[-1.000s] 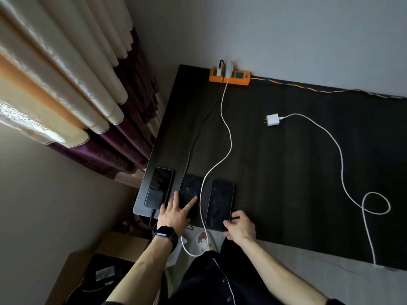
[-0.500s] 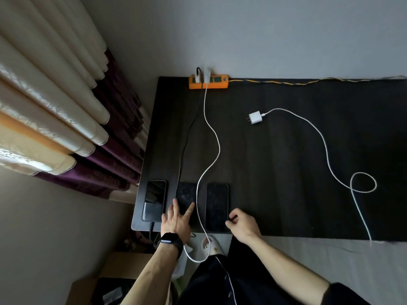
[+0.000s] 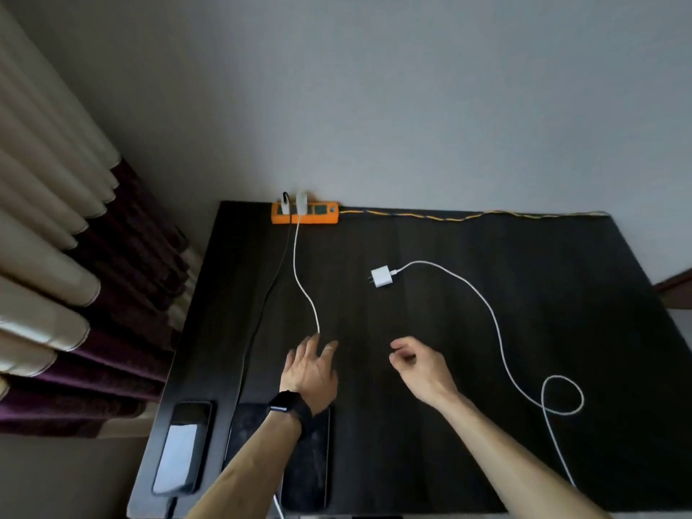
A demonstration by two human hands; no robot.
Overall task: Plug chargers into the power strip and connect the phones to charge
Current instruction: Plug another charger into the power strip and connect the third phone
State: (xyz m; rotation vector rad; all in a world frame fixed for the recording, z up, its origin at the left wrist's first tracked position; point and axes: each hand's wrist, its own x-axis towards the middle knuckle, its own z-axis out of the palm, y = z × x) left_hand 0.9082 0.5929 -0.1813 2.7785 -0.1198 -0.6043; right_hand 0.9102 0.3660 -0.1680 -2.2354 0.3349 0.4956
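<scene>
A dark table [image 3: 449, 331] carries an orange power strip [image 3: 305, 213] at its far edge, against the wall. From the strip's right end a yellow cord [image 3: 449, 217] runs along that edge. Two plugs sit in the strip's left sockets, and a black cable [image 3: 270, 294] and a white cable [image 3: 298, 279] trail from them toward the near edge. Right of the strip and a little nearer lies a loose white charger [image 3: 382, 277] with its looped cable [image 3: 498, 324]. Opposite the strip, at the near edge, three phones lie side by side: left phone [image 3: 182, 447], middle phone [image 3: 243, 428], right phone [image 3: 310, 470] — the last two dark, perhaps face down
</scene>
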